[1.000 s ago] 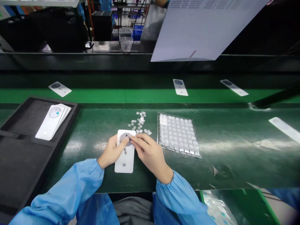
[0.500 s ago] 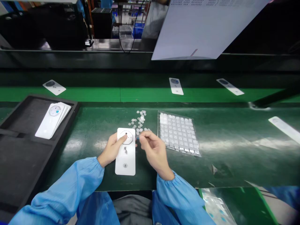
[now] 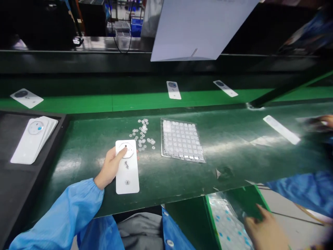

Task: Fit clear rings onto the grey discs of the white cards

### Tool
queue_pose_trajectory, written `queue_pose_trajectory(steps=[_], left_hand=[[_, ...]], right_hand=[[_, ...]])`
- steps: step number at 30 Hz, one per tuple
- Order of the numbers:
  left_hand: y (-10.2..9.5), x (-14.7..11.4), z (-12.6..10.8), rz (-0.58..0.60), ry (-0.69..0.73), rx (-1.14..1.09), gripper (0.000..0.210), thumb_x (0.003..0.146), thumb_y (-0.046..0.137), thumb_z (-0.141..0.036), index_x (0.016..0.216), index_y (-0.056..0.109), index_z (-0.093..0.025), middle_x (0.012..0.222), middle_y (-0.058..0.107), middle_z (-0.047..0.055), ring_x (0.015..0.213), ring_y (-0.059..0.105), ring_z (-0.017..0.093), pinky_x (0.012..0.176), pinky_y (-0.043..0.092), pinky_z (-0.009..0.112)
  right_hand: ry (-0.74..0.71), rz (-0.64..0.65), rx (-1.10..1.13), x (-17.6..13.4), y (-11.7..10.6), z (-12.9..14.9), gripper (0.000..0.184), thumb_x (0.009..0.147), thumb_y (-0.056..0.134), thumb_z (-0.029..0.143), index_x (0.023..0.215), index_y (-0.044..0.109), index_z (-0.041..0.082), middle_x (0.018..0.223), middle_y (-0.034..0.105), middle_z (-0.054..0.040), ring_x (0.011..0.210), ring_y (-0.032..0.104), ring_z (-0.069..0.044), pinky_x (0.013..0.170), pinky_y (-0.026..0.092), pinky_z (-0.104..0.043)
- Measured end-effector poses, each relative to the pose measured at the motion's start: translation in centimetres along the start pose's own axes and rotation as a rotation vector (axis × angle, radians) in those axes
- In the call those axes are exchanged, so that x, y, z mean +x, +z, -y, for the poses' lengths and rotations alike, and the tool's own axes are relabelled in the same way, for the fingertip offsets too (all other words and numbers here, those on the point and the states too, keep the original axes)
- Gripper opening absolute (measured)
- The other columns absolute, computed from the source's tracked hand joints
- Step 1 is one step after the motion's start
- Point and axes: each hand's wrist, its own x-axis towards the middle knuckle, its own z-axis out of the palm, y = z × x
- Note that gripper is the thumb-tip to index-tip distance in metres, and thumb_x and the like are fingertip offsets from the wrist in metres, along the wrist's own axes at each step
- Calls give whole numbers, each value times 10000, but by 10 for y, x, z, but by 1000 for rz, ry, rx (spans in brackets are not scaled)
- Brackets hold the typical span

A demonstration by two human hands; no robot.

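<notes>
My left hand [image 3: 110,166] grips a white phone back cover [image 3: 127,177] just above the green bench, fingers beneath and thumb on its octagonal camera area. Dark lettering and a small round emblem mark the cover's face. At the lower right my right hand [image 3: 267,227] is blurred, its fingers apart with nothing visible between them. It hovers by a green bin [image 3: 213,218] below the bench edge, which holds clear plastic sheets [image 3: 229,222] dotted with blue. Small clear round discs [image 3: 142,133] lie scattered beyond the cover, beside a clear tray [image 3: 182,140] of white pieces in rows.
A black tray [image 3: 52,149] at left holds a stack of white covers [image 3: 31,139]. Several covers lie along the green strip [image 3: 140,100] behind, and another cover [image 3: 281,129] is on the bench at right. A co-worker's blue sleeve [image 3: 304,191] reaches in from the right.
My right hand has left the phone cover and moved down to the right, over the bin. My left hand still holds the cover. The view has turned rightward.
</notes>
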Motion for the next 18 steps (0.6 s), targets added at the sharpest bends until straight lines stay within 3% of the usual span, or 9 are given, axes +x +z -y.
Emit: queue_pose_trajectory(steps=[2,4,6,9,13,18], left_hand=[[0,0,-2,-15,-4,18,582,762,820,-509,1149,717,-87,1042,780,173,783,768,289,574,589,301],[3,-3,-6,-43,-9,45,616,737,835,-515,1150,714,-74,1016,784,176,778,767,287,563,579,288],[6,-7,-12,-77,-31,83,671,705,850,-532,1156,708,-56,956,789,174,745,762,281,548,567,275],[8,-8,-19,-144,-97,126,768,645,880,-538,1213,689,-57,909,795,157,652,743,262,506,546,266],[8,-4,-23,-161,-140,151,770,617,887,-514,1235,696,-98,942,802,131,596,719,247,491,556,281],[12,-7,-23,-169,-147,167,748,623,870,-547,1206,708,-107,978,799,140,670,738,267,524,579,282]], right_hand=[[-23,-108,24,3,15,44,317,865,551,454,840,760,217,710,685,-161,601,633,-315,535,488,-475],[-164,-99,231,10,31,105,281,925,572,370,1018,760,183,920,747,-143,835,704,-292,759,559,-455],[-422,109,403,22,49,166,243,976,570,347,1064,762,227,939,752,-93,871,691,-243,824,555,-401],[-660,373,344,46,78,230,181,993,615,295,1077,770,256,986,743,-65,893,663,-204,780,507,-333],[-767,443,146,59,98,253,197,1036,567,259,1063,763,261,1031,725,-34,948,616,-185,776,429,-330],[-824,469,146,28,74,235,278,1057,520,389,1206,686,222,1120,701,-57,1001,581,-205,836,394,-367]])
